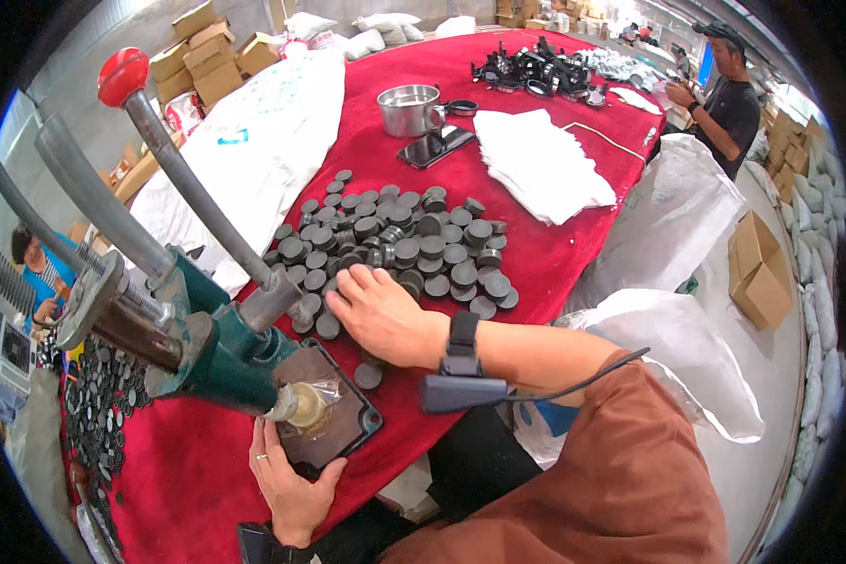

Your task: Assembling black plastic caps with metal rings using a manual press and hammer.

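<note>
My right hand (pixel 385 316) lies palm down at the near edge of a pile of dark grey round caps (pixel 406 252). Its fingers are bent and slightly apart, touching the caps; whatever is under the palm is hidden. My left hand (pixel 293 487), with a ring on one finger, rests at the near edge of the base plate (pixel 346 414) of a green hand press (pixel 218 352). Its fingers are spread with nothing visible in them. On that plate, under the press ram, sits a yellowish round piece (pixel 305 404). The press has a long lever with a red knob (pixel 123 77).
A red cloth (pixel 188 470) covers the table. Beyond the pile are a metal cup (pixel 410 111), a phone (pixel 436 147), white sheets (pixel 540 164) and black clamp-like parts (pixel 540 70). More dark discs (pixel 103 404) lie left. A person (pixel 727 103) stands far right, by white bags (pixel 663 211).
</note>
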Tool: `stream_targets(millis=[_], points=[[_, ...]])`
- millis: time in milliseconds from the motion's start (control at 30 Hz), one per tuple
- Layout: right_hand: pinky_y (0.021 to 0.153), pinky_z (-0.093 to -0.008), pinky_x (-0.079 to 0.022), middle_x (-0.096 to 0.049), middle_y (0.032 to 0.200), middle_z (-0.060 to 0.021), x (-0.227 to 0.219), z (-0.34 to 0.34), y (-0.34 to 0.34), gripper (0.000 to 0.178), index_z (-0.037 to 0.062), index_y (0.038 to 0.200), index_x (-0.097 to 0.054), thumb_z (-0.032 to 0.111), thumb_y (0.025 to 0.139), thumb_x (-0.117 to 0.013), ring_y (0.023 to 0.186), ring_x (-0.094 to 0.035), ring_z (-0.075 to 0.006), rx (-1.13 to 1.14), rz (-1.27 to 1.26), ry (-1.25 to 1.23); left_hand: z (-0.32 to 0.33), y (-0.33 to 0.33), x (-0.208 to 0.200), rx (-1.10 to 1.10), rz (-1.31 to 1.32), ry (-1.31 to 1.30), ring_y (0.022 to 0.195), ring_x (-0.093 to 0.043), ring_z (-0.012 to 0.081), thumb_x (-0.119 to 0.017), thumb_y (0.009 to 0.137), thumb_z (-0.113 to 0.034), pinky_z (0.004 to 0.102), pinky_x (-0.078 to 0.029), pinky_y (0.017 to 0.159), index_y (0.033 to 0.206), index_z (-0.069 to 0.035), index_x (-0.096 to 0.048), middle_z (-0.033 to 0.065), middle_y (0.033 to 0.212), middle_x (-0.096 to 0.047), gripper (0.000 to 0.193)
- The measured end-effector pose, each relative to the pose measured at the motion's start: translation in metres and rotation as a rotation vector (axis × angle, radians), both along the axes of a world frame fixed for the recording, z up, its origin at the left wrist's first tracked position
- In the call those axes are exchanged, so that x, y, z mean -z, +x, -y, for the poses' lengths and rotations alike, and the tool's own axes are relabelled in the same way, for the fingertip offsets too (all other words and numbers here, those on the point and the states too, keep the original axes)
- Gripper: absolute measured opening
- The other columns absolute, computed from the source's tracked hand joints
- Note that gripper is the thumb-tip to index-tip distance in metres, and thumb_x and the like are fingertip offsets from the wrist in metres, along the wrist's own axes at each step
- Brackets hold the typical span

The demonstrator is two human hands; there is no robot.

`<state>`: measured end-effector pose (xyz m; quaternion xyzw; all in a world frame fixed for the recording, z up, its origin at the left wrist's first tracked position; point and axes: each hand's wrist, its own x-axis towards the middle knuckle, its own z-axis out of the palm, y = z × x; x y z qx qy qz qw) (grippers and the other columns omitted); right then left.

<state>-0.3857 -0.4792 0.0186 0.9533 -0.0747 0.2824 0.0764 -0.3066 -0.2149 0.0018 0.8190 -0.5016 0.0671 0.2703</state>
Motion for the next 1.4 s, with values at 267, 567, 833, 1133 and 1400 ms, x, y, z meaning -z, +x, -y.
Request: stream_targets(millis=[267, 567, 833, 1133, 1400], points=[[0.1, -0.0568, -0.029, -0.045, 0.136, -0.02, 0.027, -0.022, -0.037, 0.048, -0.0009, 0.124, -0.051, 0.023, 0.082, -0.052, 0.132, -0.035, -0.0336, -0.206, -0.116, 0.057, -0.005, 0.001, 0.002, 0.001, -0.018, 0.01, 0.126, -0.037, 0.0437, -0.084, 0.06, -0.028, 0.05, -0.031, 0.105, 0.139, 0.006, -0.03, 0.0296, 0.138, -0.037, 0.101], [0.099, -0.0585, -0.028, -0.039, 0.14, -0.0201, -0.002, -0.011, -0.061, 0.057, 0.0052, 0.133, -0.045, 0.027, 0.083, -0.061, 0.135, -0.031, -0.0321, -0.07, -0.021, 0.102, -0.006, 0.001, 0.005, 0.001, -0.033, 0.014, 0.127, -0.036, 0.0434, -0.082, 0.063, -0.034, 0.0501, -0.03, 0.105, 0.14, 0.006, -0.028, 0.029, 0.139, -0.036, 0.102], [0.071, -0.0367, -0.049, -0.065, 0.092, -0.0185, -0.006, 0.026, -0.161, 0.051, -0.0002, 0.118, -0.053, 0.019, 0.076, -0.073, 0.083, -0.065, -0.0293, 0.514, 0.129, 0.462, -0.008, -0.001, -0.002, 0.001, -0.074, 0.027, 0.13, -0.033, 0.043, -0.077, 0.071, -0.034, 0.0481, -0.028, 0.108, 0.143, 0.003, -0.026, 0.0276, 0.142, -0.032, 0.096], [0.069, -0.041, -0.051, -0.064, 0.084, -0.024, 0.007, 0.067, -0.082, 0.042, -0.0049, 0.104, -0.055, 0.018, 0.075, -0.076, 0.081, -0.065, -0.0357, 0.421, 0.181, 0.849, -0.004, -0.002, 0.002, -0.012, -0.06, 0.038, 0.125, -0.037, 0.0444, -0.078, 0.068, -0.039, 0.0507, -0.031, 0.104, 0.139, 0.006, -0.03, 0.0297, 0.138, -0.035, 0.097], [0.084, -0.0449, -0.047, -0.057, 0.114, -0.021, -0.025, 0.035, -0.067, 0.053, -0.0021, 0.12, -0.049, 0.031, 0.082, -0.067, 0.106, -0.056, -0.0365, 0.197, 0.066, 0.421, -0.007, 0.0, 0.003, -0.033, -0.022, 0.035, 0.123, -0.038, 0.0442, -0.08, 0.067, -0.04, 0.0504, -0.032, 0.103, 0.137, 0.007, -0.032, 0.0298, 0.137, -0.038, 0.097]])
